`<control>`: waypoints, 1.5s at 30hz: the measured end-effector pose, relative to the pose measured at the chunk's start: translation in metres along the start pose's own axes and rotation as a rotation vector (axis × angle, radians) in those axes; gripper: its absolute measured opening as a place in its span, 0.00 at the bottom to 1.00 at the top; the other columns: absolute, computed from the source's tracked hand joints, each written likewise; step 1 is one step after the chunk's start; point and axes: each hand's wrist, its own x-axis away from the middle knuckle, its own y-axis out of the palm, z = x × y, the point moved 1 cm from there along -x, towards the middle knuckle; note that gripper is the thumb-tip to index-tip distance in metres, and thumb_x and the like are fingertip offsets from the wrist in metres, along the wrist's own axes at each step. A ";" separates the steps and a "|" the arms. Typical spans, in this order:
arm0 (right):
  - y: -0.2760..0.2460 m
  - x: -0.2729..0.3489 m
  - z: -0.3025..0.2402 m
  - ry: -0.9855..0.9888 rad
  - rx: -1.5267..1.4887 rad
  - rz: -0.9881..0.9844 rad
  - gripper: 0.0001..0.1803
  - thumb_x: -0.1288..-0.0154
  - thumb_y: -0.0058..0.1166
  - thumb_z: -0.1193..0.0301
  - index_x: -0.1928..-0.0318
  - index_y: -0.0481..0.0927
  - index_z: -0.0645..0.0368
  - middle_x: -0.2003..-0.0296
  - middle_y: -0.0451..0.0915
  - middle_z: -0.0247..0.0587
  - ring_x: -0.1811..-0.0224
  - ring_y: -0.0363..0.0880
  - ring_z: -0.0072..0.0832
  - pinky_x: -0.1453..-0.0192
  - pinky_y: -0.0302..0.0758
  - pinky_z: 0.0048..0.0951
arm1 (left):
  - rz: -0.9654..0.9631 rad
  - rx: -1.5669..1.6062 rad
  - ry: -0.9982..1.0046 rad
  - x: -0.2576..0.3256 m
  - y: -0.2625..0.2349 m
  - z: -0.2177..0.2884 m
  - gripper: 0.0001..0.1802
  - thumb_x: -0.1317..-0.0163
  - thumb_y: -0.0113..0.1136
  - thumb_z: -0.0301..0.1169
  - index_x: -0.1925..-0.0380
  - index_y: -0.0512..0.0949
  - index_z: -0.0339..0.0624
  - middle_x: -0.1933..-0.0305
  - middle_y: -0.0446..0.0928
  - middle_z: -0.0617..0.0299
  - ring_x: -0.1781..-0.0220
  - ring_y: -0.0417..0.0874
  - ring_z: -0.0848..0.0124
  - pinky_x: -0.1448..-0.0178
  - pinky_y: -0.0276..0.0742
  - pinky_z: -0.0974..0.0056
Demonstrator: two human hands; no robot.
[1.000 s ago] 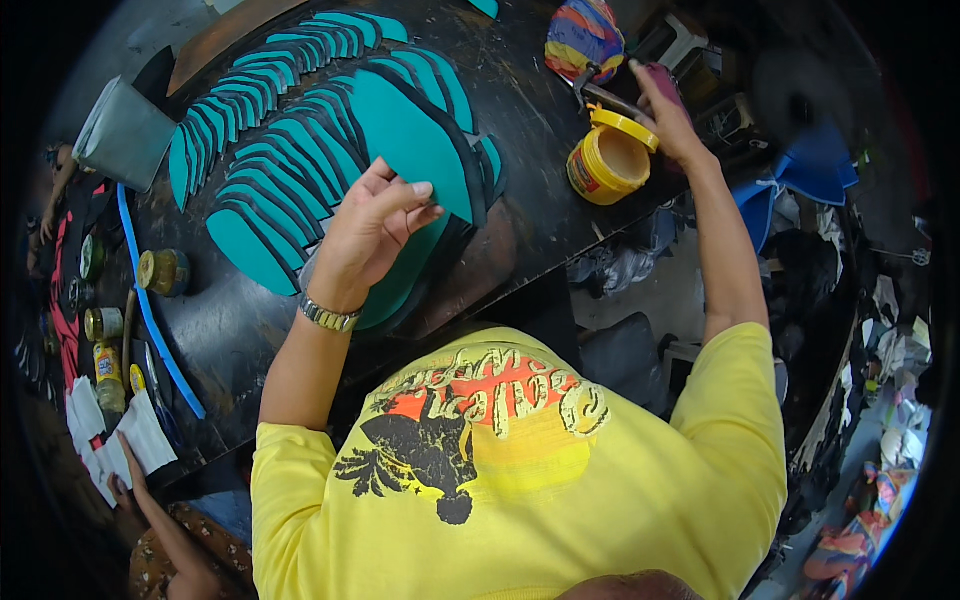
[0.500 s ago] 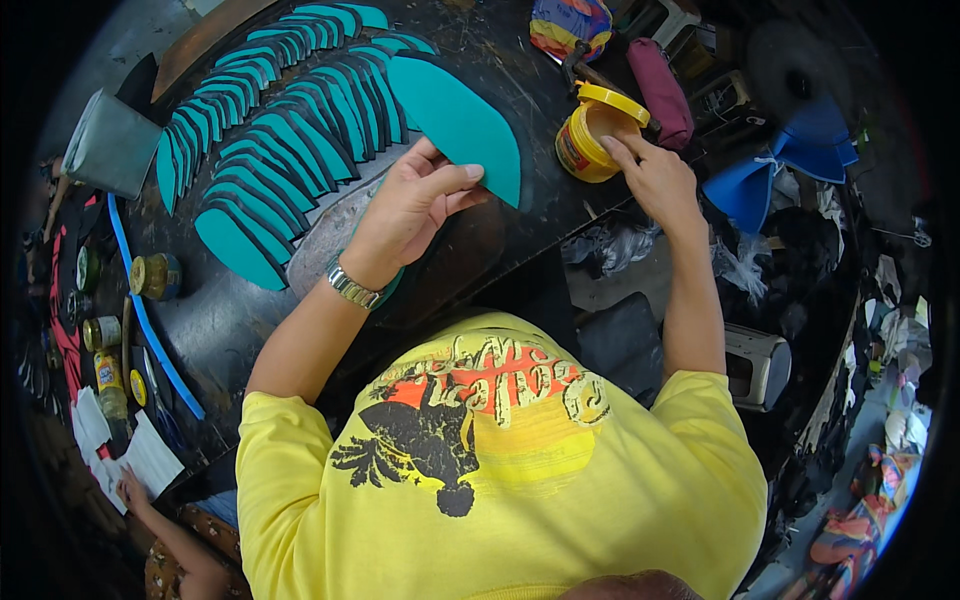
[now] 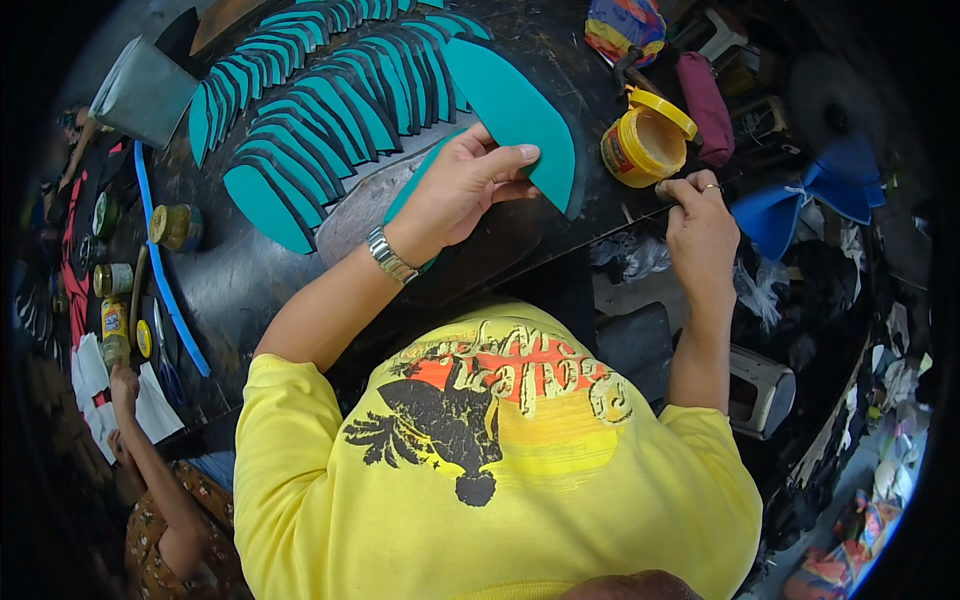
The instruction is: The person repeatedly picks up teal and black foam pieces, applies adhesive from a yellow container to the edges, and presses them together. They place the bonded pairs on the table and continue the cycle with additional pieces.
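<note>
head cam, looks down, close over table [image 3: 250, 290]

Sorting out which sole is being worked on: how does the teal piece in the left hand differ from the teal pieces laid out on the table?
The teal piece in the left hand is lifted off the black table and shows its whole face. The laid-out teal pieces lie flat in overlapping rows, each showing only a strip. The held piece is gripped by fingers; the rows are untouched. Both are the same teal colour, with rounded ends.

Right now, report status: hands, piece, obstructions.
Left hand grips teal sole-shaped piece. Right hand pinches a small tool beside open yellow glue tub. Nothing between them.
</note>
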 end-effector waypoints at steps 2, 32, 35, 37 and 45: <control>-0.005 -0.002 -0.010 -0.112 -0.346 0.098 0.19 0.41 0.50 0.84 0.52 0.85 0.59 0.56 0.75 0.46 0.56 0.81 0.37 0.51 0.77 0.32 | -0.023 0.011 -0.008 0.000 0.001 0.000 0.09 0.35 0.66 0.31 0.57 0.76 0.48 0.64 0.79 0.71 0.63 0.81 0.80 0.52 0.83 0.66; 0.040 0.004 -0.044 -0.475 -0.896 0.183 0.27 0.44 0.49 0.92 0.46 0.84 0.57 0.56 0.75 0.41 0.57 0.79 0.30 0.53 0.75 0.26 | -0.053 0.026 -0.078 -0.011 -0.013 0.008 0.09 0.30 0.59 0.30 0.52 0.76 0.44 0.58 0.84 0.65 0.60 0.87 0.77 0.59 0.87 0.71; 0.050 -0.014 -0.045 -0.435 -0.796 0.217 0.32 0.43 0.46 0.93 0.41 0.81 0.54 0.55 0.75 0.42 0.57 0.79 0.33 0.53 0.76 0.28 | -0.167 0.015 -0.112 -0.009 -0.011 0.004 0.10 0.29 0.59 0.31 0.50 0.76 0.44 0.59 0.83 0.65 0.63 0.87 0.77 0.59 0.87 0.73; 0.057 -0.022 -0.044 -0.415 -0.756 0.225 0.33 0.43 0.47 0.93 0.39 0.79 0.52 0.55 0.76 0.44 0.57 0.80 0.35 0.53 0.77 0.29 | -0.234 0.057 -0.114 -0.007 -0.011 0.003 0.11 0.30 0.60 0.31 0.50 0.76 0.43 0.58 0.83 0.64 0.62 0.86 0.76 0.59 0.87 0.72; 0.071 -0.033 -0.039 -0.593 -0.472 0.316 0.40 0.47 0.51 0.90 0.34 0.76 0.43 0.58 0.80 0.43 0.65 0.80 0.41 0.59 0.78 0.36 | -0.313 0.070 -0.145 -0.005 -0.016 0.007 0.12 0.30 0.60 0.31 0.49 0.76 0.43 0.57 0.83 0.64 0.62 0.86 0.77 0.59 0.87 0.73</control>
